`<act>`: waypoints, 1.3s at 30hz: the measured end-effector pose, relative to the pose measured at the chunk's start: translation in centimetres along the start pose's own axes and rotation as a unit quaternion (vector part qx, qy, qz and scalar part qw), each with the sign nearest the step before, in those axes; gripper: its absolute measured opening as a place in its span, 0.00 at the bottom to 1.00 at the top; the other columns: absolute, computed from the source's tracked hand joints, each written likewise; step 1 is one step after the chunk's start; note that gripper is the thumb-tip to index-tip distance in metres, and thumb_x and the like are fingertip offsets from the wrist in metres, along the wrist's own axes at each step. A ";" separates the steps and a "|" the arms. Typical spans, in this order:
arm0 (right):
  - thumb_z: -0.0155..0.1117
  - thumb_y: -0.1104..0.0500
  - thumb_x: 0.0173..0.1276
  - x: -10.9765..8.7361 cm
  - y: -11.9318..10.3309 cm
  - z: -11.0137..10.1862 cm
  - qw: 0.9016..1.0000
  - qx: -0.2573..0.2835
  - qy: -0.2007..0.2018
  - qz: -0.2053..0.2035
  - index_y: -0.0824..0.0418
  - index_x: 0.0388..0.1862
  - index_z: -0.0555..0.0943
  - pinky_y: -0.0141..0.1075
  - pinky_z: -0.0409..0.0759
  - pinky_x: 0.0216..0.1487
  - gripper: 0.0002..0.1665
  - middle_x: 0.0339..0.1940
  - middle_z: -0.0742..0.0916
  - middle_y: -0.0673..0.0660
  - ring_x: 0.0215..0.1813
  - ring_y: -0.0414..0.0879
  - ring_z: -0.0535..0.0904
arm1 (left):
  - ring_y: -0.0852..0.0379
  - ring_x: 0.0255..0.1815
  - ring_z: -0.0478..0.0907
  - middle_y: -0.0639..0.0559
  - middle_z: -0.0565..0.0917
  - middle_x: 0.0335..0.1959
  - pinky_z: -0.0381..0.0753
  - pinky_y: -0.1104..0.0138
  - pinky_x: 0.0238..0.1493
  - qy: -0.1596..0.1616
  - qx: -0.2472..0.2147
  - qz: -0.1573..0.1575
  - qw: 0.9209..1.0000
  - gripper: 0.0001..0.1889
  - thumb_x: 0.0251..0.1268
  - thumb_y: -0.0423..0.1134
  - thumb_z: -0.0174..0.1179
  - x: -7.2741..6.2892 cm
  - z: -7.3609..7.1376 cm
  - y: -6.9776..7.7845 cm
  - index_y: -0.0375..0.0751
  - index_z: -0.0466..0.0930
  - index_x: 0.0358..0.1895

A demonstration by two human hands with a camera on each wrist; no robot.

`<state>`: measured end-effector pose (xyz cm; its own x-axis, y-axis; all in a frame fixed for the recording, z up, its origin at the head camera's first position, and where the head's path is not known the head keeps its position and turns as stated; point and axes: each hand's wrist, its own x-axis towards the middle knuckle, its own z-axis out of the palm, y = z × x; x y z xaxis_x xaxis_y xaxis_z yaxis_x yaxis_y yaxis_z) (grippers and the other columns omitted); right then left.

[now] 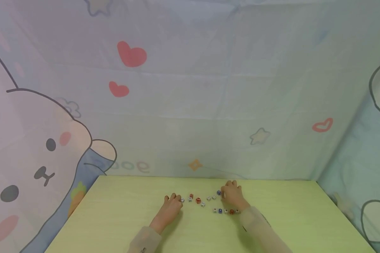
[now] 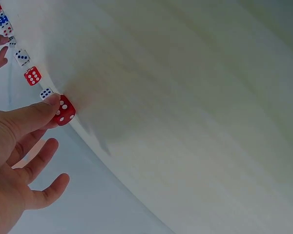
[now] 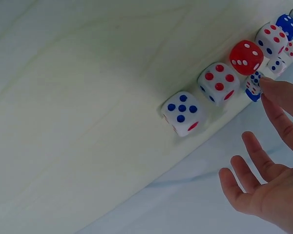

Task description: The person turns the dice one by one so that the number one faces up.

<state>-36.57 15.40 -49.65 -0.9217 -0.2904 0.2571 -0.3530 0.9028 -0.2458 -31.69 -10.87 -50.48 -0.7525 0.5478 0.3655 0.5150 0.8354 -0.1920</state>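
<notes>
In the left wrist view my left hand [image 2: 24,151] pinches a red die [image 2: 65,112] between thumb and forefinger, the other fingers spread. A white die [image 2: 46,93] lies just behind it. My right hand [image 3: 268,175] pinches a small white die [image 3: 252,82] at its thumb tip; part of a blue die [image 3: 254,95] shows below that one. From the head view, the left hand [image 1: 171,209] is at the left end of the loose dice, the right hand [image 1: 234,194] at their right end, beside a blue die [image 1: 219,192].
A straight row of dice lies nearer the person: a white die [image 1: 214,211], a blue die [image 1: 220,211], then white, red and white. Between the hands lie a larger red die [image 1: 198,200] and several others. A printed cloth [image 1: 190,123] stands behind the table [image 1: 114,218].
</notes>
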 end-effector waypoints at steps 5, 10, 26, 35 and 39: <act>0.70 0.61 0.46 -0.1 0.2 -0.4 1.000 0.000 -0.009 0.003 0.58 0.25 0.80 0.55 0.66 0.42 0.07 0.41 0.77 0.61 0.45 0.56 0.65 | 0.58 0.27 0.61 0.54 0.72 0.24 0.60 0.63 0.31 -0.005 -0.018 -0.003 1.000 0.07 0.49 0.30 0.61 0.1 -0.2 0.0 0.43 0.81 0.18; 0.70 0.60 0.47 -0.1 0.4 -0.6 1.000 0.004 -0.022 0.011 0.60 0.31 0.82 0.58 0.66 0.44 0.10 0.42 0.77 0.63 0.47 0.58 0.65 | 0.58 0.27 0.60 0.54 0.72 0.24 0.59 0.64 0.31 -0.004 -0.014 -0.002 1.000 0.07 0.50 0.30 0.60 0.2 -0.2 -0.1 0.43 0.80 0.18; 0.70 0.61 0.47 -0.7 0.7 -0.1 1.000 0.008 -0.015 0.003 0.55 0.24 0.79 0.51 0.64 0.38 0.07 0.39 0.77 0.60 0.43 0.55 0.65 | 0.58 0.28 0.63 0.54 0.73 0.24 0.63 0.63 0.31 -0.003 0.003 0.002 1.000 0.06 0.49 0.31 0.61 0.1 0.0 -0.1 0.44 0.81 0.19; 0.69 0.62 0.47 -1.1 1.0 -0.3 1.000 0.019 -0.020 0.002 0.55 0.27 0.79 0.52 0.65 0.40 0.09 0.41 0.77 0.59 0.45 0.55 0.65 | 0.58 0.29 0.64 0.54 0.73 0.25 0.63 0.62 0.31 -0.004 -0.005 -0.002 1.000 0.06 0.49 0.31 0.62 0.0 -0.1 0.0 0.44 0.81 0.19; 0.69 0.61 0.48 -1.2 1.0 -0.4 0.999 0.022 -0.029 -0.001 0.54 0.34 0.82 0.54 0.65 0.42 0.11 0.42 0.77 0.59 0.46 0.55 0.65 | 0.58 0.29 0.64 0.54 0.73 0.25 0.63 0.62 0.31 -0.005 -0.008 -0.001 1.000 0.06 0.48 0.31 0.62 0.1 -0.1 0.0 0.44 0.81 0.18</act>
<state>-35.72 16.83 -49.83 -0.9284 -0.3107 0.2037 -0.3599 0.8880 -0.2863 -31.70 -10.87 -50.37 -0.7580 0.5458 0.3570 0.5191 0.8363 -0.1765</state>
